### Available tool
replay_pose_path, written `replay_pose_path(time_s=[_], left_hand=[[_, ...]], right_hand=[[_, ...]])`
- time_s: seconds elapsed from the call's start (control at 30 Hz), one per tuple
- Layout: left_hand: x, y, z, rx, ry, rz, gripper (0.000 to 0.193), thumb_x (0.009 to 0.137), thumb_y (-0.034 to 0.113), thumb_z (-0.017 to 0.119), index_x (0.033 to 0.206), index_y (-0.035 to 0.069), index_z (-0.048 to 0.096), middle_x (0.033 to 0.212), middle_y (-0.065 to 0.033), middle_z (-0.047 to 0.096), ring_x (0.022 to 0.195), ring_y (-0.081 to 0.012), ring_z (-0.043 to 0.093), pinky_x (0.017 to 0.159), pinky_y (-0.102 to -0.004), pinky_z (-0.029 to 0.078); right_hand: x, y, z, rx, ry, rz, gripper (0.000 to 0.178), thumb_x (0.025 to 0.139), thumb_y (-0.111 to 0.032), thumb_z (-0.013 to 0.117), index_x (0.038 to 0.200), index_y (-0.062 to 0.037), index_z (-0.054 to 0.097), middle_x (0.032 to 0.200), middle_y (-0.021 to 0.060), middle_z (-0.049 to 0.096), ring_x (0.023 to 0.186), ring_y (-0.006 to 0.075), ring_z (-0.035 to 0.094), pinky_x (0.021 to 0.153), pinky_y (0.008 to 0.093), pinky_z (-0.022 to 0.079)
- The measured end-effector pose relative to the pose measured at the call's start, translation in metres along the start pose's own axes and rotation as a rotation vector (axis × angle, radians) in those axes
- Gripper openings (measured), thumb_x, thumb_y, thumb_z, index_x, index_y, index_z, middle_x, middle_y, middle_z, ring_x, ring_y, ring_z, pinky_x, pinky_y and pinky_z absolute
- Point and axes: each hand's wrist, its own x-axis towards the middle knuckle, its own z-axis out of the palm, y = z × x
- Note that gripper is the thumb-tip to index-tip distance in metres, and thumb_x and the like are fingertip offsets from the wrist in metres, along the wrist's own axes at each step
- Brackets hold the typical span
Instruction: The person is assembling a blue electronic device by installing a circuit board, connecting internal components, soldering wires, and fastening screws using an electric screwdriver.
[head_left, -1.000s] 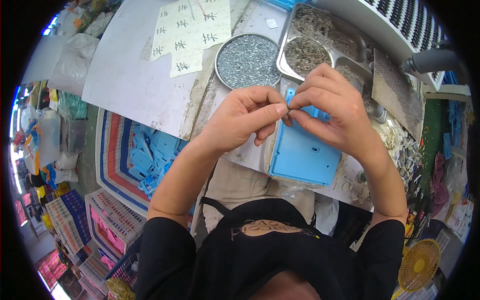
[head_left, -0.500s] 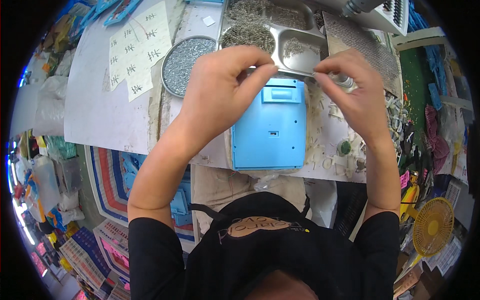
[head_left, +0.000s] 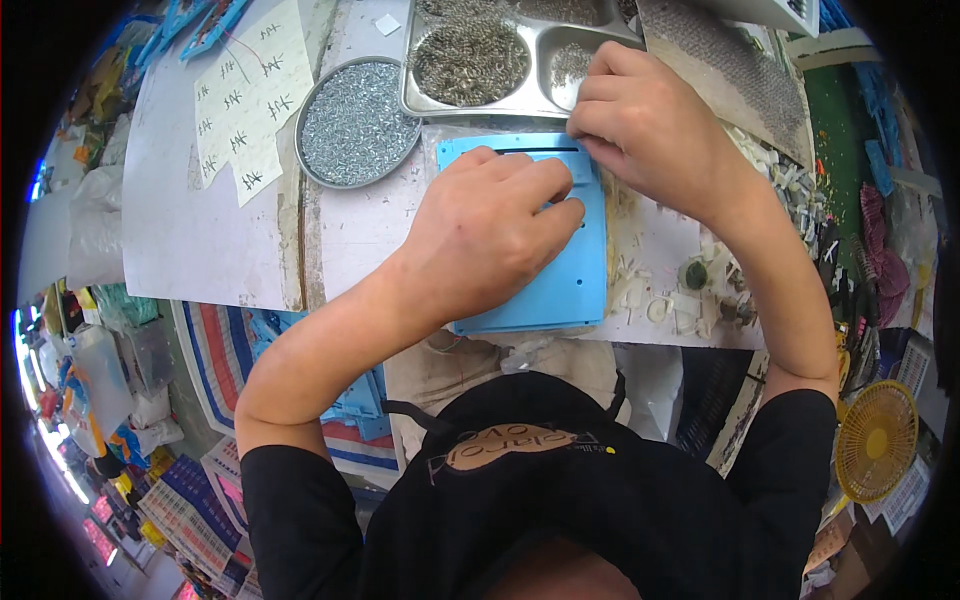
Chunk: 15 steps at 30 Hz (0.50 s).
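Note:
A light blue plastic panel (head_left: 560, 285) lies flat on the bench in front of me, its upper edge just below a steel compartment tray (head_left: 490, 105). My left hand (head_left: 495, 225) is over the panel, its fingers curled toward the thumb; whatever they hold is hidden or too small to name. At the panel's upper right corner, by the tray's front rim, is my right hand (head_left: 655, 130). Its fingertips are pinched together, and I cannot make out what is between them. Small metal pieces (head_left: 470, 62) fill the tray's compartments.
Left of the tray stands a round metal dish (head_left: 300, 150) with small silvery pieces. Paper with handwritten marks (head_left: 235, 105) lies further left. White plastic scraps (head_left: 660, 305) litter the right side, below a rough grey sheet (head_left: 725, 70). A yellow fan (head_left: 876, 440) is at the lower right.
Both hands were raised near the tray, apart, with fingertips pinched. My left hand has come down over the blue panel; my right has moved left to its upper right corner. The view has shifted slightly.

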Motion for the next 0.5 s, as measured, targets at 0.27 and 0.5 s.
replay_pose_path(time_s=[0.27,0.5], left_hand=[[0.009,0.003,0.000,0.148,-0.136,0.175,0.026,0.075,0.013,0.068,0.099,0.005,0.072,0.094,-0.0026,0.062,0.078,-0.0187,0.061,0.070,-0.0348,0.045],[0.007,0.006,-0.011,0.165,-0.199,0.146,0.029,0.078,0.009,0.067,0.106,0.006,0.072,0.094,-0.0022,0.063,0.079,-0.0177,0.062,0.071,-0.0352,0.047]], right_hand=[[-0.028,-0.008,-0.030,0.055,0.049,0.137,0.022,0.076,-0.002,0.077,0.098,-0.0034,0.073,0.091,0.0074,0.067,0.093,0.0275,0.061,0.079,0.0385,0.051],[-0.014,-0.016,-0.040,0.045,0.099,0.095,0.021,0.077,-0.003,0.077,0.097,-0.0036,0.072,0.091,0.0069,0.067,0.093,0.0272,0.061,0.079,0.0368,0.052]])
